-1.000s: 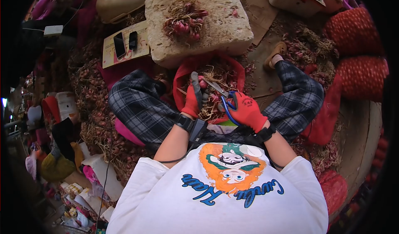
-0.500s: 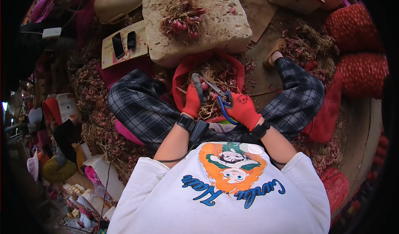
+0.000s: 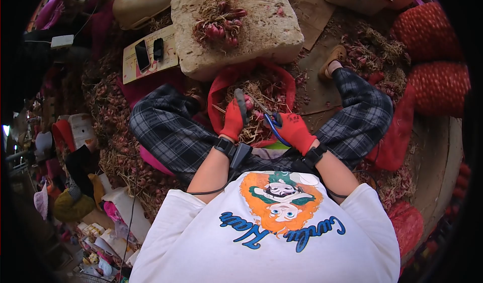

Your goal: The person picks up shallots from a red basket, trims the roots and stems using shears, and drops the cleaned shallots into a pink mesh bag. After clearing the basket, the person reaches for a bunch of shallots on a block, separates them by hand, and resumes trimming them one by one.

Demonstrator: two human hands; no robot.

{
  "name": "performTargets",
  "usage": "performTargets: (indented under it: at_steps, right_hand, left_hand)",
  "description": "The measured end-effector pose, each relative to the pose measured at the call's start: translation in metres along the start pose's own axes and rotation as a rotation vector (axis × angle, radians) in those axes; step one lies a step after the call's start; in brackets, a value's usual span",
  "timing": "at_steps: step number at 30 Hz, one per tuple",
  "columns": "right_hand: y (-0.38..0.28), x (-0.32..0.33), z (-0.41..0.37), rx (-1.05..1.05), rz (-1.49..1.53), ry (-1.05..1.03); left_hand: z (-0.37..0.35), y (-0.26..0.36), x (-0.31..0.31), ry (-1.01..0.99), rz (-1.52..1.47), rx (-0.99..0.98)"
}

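My left hand (image 3: 234, 117), in a red glove with grey fingers, is closed around a pink-red shallot (image 3: 248, 102), partly hidden by the fingers. My right hand (image 3: 296, 131), also gloved in red, grips the blue-handled scissors (image 3: 272, 121). Their blades point up and left, close to the shallot and the left fingertips. Below both hands, between my legs, is a red mesh-like container (image 3: 288, 82) holding shallots and dry stalks.
Ahead stands a worn foam block (image 3: 241, 46) bearing a shallot bunch (image 3: 219, 26). Left of it, a phone (image 3: 142, 56) lies on a board (image 3: 168, 57). Shallots (image 3: 118, 152) are heaped on the left; full red net sacks (image 3: 437, 89) stand at the right.
The scissors' handles have drawn closer together and the blades look narrower. My left hand has barely shifted and still has the shallot.
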State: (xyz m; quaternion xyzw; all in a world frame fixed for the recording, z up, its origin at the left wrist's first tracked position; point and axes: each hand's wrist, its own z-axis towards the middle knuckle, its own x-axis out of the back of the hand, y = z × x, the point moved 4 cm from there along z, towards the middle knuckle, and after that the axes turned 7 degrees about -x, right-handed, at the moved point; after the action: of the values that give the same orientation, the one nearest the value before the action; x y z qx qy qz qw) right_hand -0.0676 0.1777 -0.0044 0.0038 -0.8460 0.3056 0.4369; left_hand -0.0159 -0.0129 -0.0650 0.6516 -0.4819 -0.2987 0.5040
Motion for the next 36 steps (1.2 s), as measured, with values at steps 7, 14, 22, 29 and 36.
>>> performTargets:
  at_steps: [7,14,22,29,36]
  right_hand:
    - [0.011,0.002,-0.002,-0.047,0.298,-0.136]
    - [-0.018,0.044,-0.018,0.019,0.096,0.082]
    - [-0.006,0.031,-0.010,0.008,-0.178,0.156]
    - [-0.003,0.035,-0.009,-0.065,0.059,0.057]
    - [-0.016,0.043,-0.023,-0.007,0.328,-0.025]
  left_hand:
    - [-0.011,0.044,-0.011,0.069,-0.344,0.170]
    - [-0.002,0.048,-0.010,0.057,-0.738,0.112]
    - [-0.003,0.026,-0.007,0.068,-0.519,0.040]
    - [-0.002,0.039,-0.011,-0.022,-0.889,0.031]
    - [-0.005,0.060,-0.016,-0.067,-1.238,0.063]
